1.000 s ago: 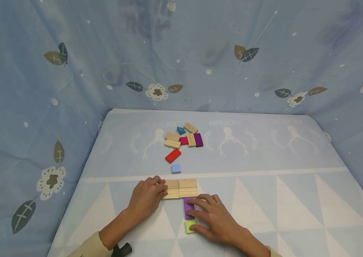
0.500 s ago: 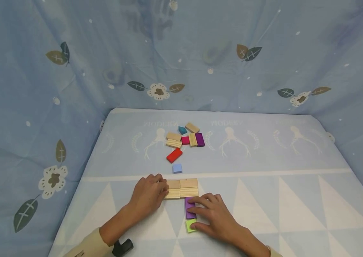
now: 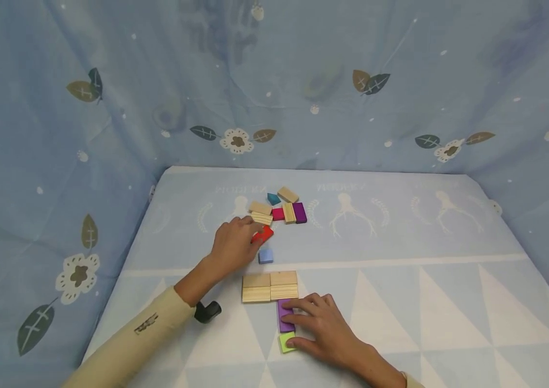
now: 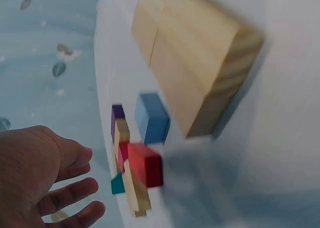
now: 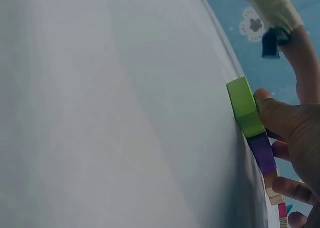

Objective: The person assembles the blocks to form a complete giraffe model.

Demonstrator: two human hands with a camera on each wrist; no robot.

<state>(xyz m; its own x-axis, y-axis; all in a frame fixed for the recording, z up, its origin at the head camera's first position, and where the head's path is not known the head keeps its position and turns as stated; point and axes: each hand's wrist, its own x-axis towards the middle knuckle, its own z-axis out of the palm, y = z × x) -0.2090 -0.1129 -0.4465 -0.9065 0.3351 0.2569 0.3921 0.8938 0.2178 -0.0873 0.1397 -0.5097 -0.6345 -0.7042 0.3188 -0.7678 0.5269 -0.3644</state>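
In the head view my left hand (image 3: 235, 245) reaches over a red block (image 3: 267, 233), its fingertips overlapping the block. The left wrist view shows that hand's fingers spread loosely, with a gap to the red block (image 4: 145, 164). Just nearer lies a light blue block (image 3: 266, 256). My right hand (image 3: 325, 331) rests its fingers on a purple block (image 3: 286, 327) and its thumb on a green block (image 3: 283, 340). These two lie end to end in a column below a flat rectangle of plain wooden blocks (image 3: 269, 286).
Behind the red block is a loose cluster: plain wooden blocks (image 3: 261, 207), a teal pointed block (image 3: 273, 199), a pinkish-red block (image 3: 278, 214) and a dark purple block (image 3: 300, 213). A patterned cloth (image 3: 328, 108) hangs behind the table. A black device (image 3: 208, 312) sits at my left wrist.
My left hand has left the wooden blocks' left side and moved forward to the red block, uncovering the rectangle's left end. My right hand has stayed on the purple and green blocks.
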